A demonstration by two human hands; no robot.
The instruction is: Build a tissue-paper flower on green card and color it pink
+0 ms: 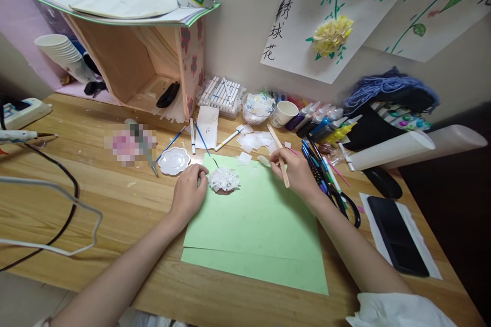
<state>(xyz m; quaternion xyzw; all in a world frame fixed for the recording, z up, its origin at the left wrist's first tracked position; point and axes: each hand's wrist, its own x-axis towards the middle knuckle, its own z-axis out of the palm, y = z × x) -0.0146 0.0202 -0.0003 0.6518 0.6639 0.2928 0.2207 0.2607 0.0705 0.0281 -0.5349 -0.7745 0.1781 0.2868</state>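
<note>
A ruffled white paper flower (224,180) with a brownish underside rests on light green paper (249,219). My left hand (190,190) lies at its left edge, the curled fingers closed on that edge. My right hand (293,171) is over the upper right of the green paper, with a flat wooden craft stick (279,156) held slantwise in it. At its fingertips is a small pale paper piece (263,160). Beyond the right hand lie several loose white paper squares (256,140).
Left are a scalloped white dish (174,161), a glue gun (23,136) and a grey cable (88,204). Behind stand a marker box (221,97), a paper cup (286,113) and paint bottles (322,121). Black-handled scissors (351,209), pens and a phone (397,235) lie on the right.
</note>
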